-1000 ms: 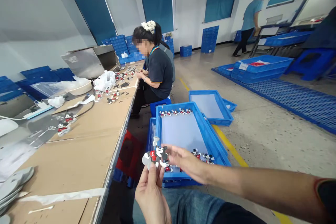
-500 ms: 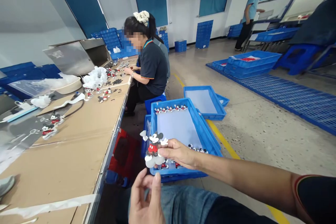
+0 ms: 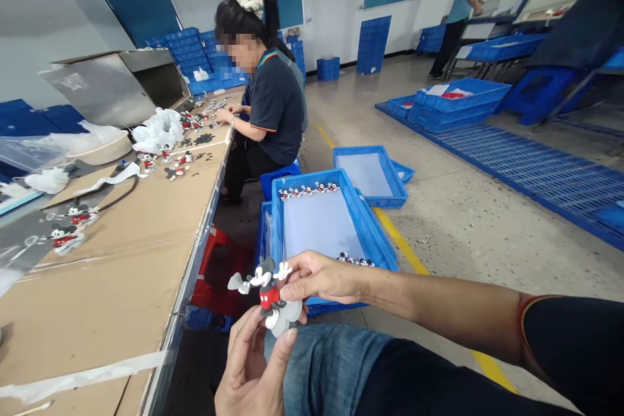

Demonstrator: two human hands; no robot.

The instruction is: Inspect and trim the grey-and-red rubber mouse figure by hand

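A Mickey Mouse figurine (image 3: 269, 298) with red shorts, a grey-white base and a pale racket-like piece in one hand is held over my lap. My right hand (image 3: 316, 279) pinches it from the side and back. My left hand (image 3: 256, 357) grips the base from below, thumb on one side and fingers on the other. Beyond my hands, a blue tray (image 3: 277, 227) lined with white holds a row of similar figurines (image 3: 309, 190) along its far edge. More figurines (image 3: 355, 259) lie at its near side, partly hidden by my right arm.
The cardboard-covered table (image 3: 121, 286) on the left carries figurines (image 3: 65, 237), white plastic bags (image 3: 158, 130) and small dark parts. A co-worker (image 3: 275, 97) sits at its far side. Another blue tray (image 3: 368, 172) lies on the floor behind mine; blue crates (image 3: 458, 101) stand to the right.
The figurine has come down and left, tilting, in my right hand. My left hand, apart from it before, has risen to its base and closed on it. The view has shifted slightly.
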